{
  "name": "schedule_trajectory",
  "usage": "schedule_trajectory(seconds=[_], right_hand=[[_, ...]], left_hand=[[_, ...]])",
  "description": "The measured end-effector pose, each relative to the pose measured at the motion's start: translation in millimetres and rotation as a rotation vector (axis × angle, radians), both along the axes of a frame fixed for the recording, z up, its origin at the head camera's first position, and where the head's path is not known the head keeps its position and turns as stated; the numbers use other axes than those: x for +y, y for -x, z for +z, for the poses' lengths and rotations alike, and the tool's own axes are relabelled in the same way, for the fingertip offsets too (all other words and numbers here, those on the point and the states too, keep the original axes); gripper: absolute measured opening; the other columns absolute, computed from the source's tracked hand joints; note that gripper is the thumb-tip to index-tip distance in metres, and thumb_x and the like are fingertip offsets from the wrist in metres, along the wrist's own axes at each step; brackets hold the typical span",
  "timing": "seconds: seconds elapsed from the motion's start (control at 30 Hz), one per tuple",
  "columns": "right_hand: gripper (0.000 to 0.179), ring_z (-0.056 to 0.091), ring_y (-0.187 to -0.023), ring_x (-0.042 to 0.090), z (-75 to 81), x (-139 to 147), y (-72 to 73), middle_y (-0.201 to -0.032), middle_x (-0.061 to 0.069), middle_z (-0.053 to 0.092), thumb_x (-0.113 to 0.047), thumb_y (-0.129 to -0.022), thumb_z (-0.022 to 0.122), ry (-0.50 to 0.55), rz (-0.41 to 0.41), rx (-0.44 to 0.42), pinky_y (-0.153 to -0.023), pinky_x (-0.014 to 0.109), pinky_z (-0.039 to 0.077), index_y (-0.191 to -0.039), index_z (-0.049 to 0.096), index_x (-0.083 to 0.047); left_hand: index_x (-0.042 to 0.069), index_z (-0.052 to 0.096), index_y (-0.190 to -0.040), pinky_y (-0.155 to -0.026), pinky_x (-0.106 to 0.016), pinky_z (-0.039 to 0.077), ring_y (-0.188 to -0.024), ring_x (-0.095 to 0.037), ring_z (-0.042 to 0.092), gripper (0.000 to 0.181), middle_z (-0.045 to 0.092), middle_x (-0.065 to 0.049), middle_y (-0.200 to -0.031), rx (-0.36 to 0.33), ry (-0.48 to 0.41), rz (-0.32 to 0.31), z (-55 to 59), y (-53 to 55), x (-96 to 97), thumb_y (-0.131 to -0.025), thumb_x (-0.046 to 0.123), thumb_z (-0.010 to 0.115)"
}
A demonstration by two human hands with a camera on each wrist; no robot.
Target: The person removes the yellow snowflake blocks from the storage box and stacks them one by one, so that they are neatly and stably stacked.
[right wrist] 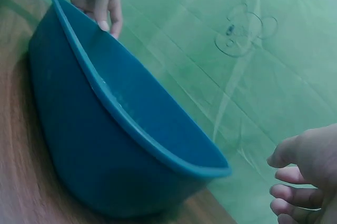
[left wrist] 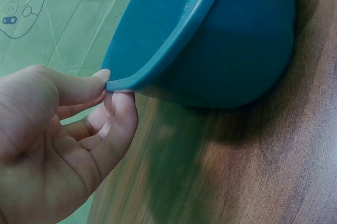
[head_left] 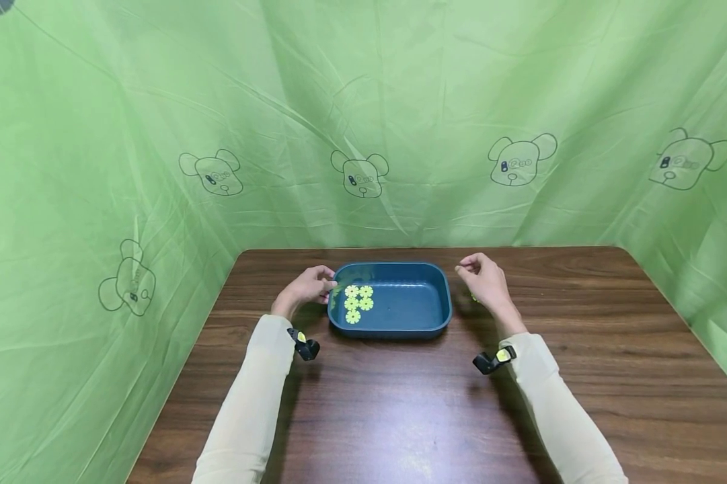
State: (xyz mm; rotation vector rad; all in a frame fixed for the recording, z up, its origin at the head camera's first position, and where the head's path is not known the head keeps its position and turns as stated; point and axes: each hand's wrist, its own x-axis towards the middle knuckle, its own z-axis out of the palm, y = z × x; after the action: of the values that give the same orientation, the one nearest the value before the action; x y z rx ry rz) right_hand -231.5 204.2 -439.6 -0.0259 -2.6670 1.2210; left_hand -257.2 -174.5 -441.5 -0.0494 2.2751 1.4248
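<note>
A blue rectangular plastic basin stands on the table. Several yellow-green flower-shaped pieces lie grouped on its floor at the left end. My left hand pinches the basin's left rim, thumb on top and fingers below, as the left wrist view shows. Just off the basin's right end, my right hand hovers apart from the rim. Its fingers are loosely bent, with nothing visible between them. Another yellow-green piece shows beside the right hand, mostly hidden by it.
The brown wood-grain table extends around the basin. A green cloth with bear-head outlines hangs behind the table and along both sides. Black wrist straps sit over the light sleeves.
</note>
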Motion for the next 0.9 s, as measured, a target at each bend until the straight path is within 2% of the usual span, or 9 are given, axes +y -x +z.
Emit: schedule_trajectory(seconds=[0.4,0.7,0.9], right_hand=[[0.021,0.059,-0.084,0.023,6.8,-37,1.1,-0.096,0.013,0.067,-0.018,-0.088,0.066,0.042,0.089,0.03,-0.073,0.029,0.044,-0.103,0.063,-0.003],[0.021,0.058,-0.083,0.023,4.5,-58,4.3,-0.095,0.012,0.066,-0.017,-0.086,0.068,0.063,0.122,0.062,-0.074,0.03,0.045,-0.101,0.063,-0.004],[0.02,0.059,-0.085,0.024,1.3,-71,0.1,-0.098,0.013,0.065,-0.017,-0.087,0.067,0.06,0.159,0.057,-0.075,0.031,0.046,-0.102,0.063,-0.004]], left_hand=[[0.002,0.045,-0.126,-0.087,-0.051,0.052,-0.067,-0.015,0.053,0.029,0.05,-0.011,-0.093,0.008,-0.005,-0.002,0.2,-0.6,-0.2,-0.099,0.011,0.05],[0.001,0.044,-0.13,-0.089,-0.051,0.051,-0.069,-0.016,0.054,0.033,0.051,-0.016,-0.1,-0.001,0.0,-0.003,0.3,-1.0,-0.6,-0.099,0.012,0.051],[0.001,0.045,-0.128,-0.089,-0.05,0.052,-0.069,-0.015,0.054,0.031,0.052,-0.016,-0.101,0.006,0.004,0.006,0.3,-1.6,-1.0,-0.099,0.012,0.051]])
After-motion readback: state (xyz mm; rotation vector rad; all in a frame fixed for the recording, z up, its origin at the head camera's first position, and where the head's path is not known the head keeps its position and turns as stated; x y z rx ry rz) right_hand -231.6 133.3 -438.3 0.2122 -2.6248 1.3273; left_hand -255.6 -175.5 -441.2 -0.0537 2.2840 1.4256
